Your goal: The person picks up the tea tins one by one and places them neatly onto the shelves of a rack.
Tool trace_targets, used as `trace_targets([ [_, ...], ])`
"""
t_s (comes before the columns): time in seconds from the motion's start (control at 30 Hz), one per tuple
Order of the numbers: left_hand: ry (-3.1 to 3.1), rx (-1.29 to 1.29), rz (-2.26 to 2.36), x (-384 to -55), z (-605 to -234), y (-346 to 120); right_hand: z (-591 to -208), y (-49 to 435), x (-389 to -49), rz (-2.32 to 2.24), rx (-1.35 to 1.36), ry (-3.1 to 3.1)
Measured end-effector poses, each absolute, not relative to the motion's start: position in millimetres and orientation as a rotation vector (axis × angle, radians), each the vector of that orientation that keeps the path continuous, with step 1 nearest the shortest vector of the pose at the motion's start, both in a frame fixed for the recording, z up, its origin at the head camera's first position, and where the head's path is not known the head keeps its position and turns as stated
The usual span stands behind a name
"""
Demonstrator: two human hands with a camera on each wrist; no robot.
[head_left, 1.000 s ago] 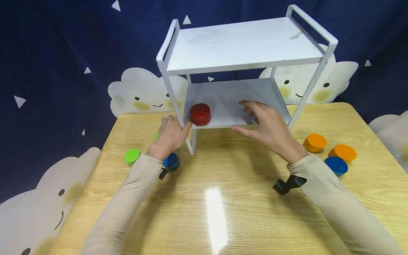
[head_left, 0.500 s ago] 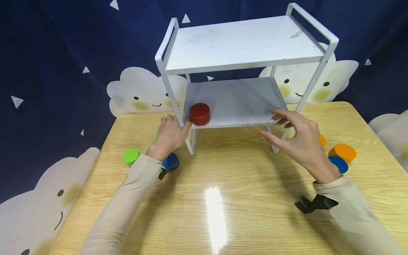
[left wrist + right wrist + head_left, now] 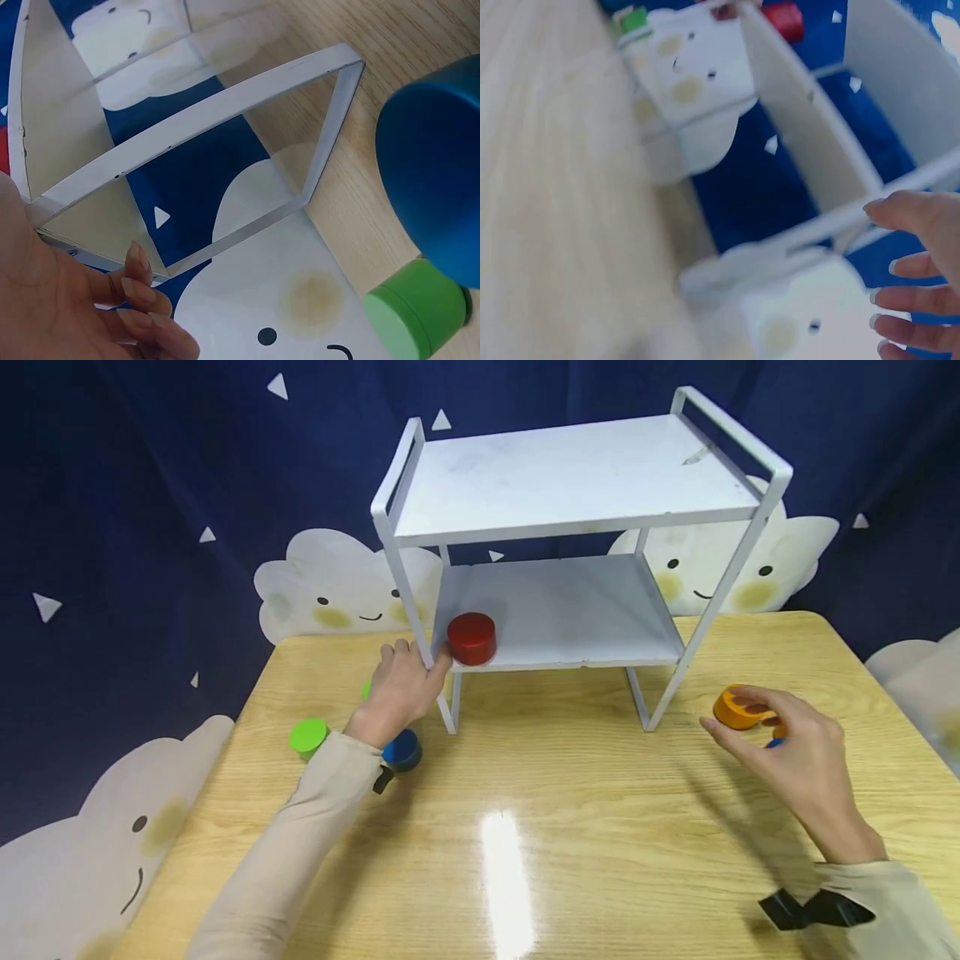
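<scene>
My left hand (image 3: 399, 689) grips the front left post of a white two-tier shelf rack (image 3: 570, 477), thumb on the front side and fingers behind. Just beside that thumb, a red round block (image 3: 472, 638) sits at the left end of the lower shelf. In the left wrist view, the fingers curl near the rack's corner. My right hand (image 3: 806, 760) hovers over the table at the right, thumb and fingers spread apart around nothing. Its fingertips overlap an orange round block (image 3: 731, 710) in the head view; contact cannot be told. Behind those fingers, another orange block and a blue block (image 3: 776, 743) are mostly hidden.
Left of the rack stand a light green block (image 3: 308, 738) and a blue block (image 3: 402, 750); another green block (image 3: 367, 689) is largely hidden behind my left hand. A dark blue curtain (image 3: 150, 460) with cloud faces hangs behind the wooden table (image 3: 585, 827).
My right hand has moved from in front of the lower shelf, right and toward me, to the orange blocks. The left hand and the red block have stayed in place.
</scene>
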State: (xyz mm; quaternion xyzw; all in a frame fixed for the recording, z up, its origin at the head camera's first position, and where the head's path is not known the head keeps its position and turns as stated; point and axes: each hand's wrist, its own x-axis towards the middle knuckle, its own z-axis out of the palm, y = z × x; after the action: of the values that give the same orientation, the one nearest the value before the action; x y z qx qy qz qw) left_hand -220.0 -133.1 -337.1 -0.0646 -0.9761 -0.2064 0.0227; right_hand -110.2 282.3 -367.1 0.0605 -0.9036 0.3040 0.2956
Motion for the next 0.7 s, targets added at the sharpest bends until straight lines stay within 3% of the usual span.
trace_targets([
  [0.27, -3.032, -0.219, -0.624, -219.0, -337.9, -133.7, -401.1, 318.3, -92.5, 0.72, -0.042, -2.623],
  [0.7, -3.007, -0.266, -0.599, -218.0, -338.5, -132.7, -428.7, 344.0, -82.4, 0.589, -0.141, -2.567],
])
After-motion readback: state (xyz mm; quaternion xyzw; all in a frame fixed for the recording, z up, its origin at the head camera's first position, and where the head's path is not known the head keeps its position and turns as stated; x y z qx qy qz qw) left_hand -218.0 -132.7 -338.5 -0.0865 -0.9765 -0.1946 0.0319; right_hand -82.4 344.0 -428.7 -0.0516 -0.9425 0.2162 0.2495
